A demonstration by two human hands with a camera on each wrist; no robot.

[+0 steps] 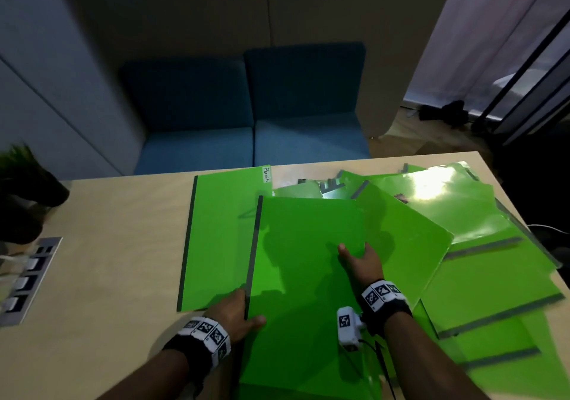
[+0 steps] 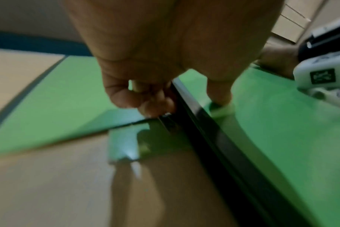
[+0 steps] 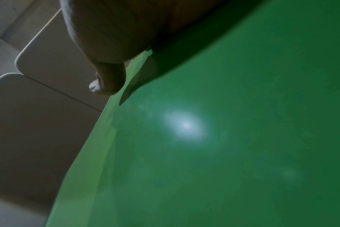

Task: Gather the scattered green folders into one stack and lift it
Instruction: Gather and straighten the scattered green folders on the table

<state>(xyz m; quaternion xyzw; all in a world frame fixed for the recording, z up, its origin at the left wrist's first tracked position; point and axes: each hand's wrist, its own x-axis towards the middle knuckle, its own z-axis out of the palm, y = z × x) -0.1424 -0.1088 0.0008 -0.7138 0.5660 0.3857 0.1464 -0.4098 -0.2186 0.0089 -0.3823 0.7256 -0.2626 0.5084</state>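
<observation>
I hold one green folder (image 1: 302, 260) with a dark spine, tilted up above the table (image 1: 108, 245). My left hand (image 1: 240, 310) grips its spine near the lower corner, thumb on top; in the left wrist view the fingers (image 2: 151, 104) curl under the black spine of the folder (image 2: 281, 138). My right hand (image 1: 359, 260) pinches the folder's right edge, thumb on the face. The right wrist view shows that thumb (image 3: 109, 76) over the glossy green folder (image 3: 223, 138). A folder labelled "Permits" (image 1: 222, 239) lies flat beneath on the left. Several more folders (image 1: 462, 214) lie fanned out on the right.
A potted plant (image 1: 24, 189) stands at the table's left edge, with a socket panel (image 1: 27, 279) set into the top just in front of it. A blue sofa (image 1: 246, 122) is beyond the far edge. Some folders (image 1: 493, 322) overhang the right edge.
</observation>
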